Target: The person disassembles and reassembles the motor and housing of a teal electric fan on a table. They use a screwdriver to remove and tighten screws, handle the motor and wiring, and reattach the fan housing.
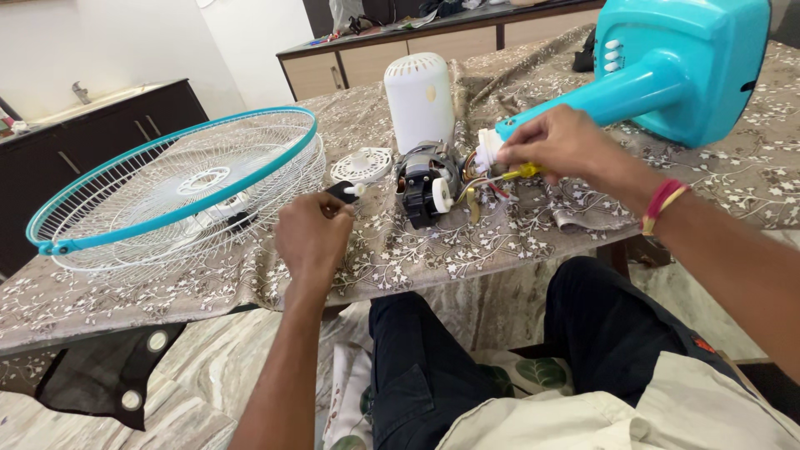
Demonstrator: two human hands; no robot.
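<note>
A fan motor (423,185) lies on the patterned tablecloth (417,250), its wires running to the neck of a turquoise fan stand (667,71). My right hand (560,146) grips a yellow-handled screwdriver (523,172) at the white end of that neck. My left hand (313,236) rests near the table's front edge and holds a small black and white part (346,192). A white motor cover (419,98) stands upright behind the motor, and a small round white piece (363,165) lies beside it.
Two fan grilles (179,190), white wire with a turquoise rim, lie stacked on the left of the table. Dark cabinets (125,121) and a wooden counter (400,50) stand behind. My legs are under the table's front edge.
</note>
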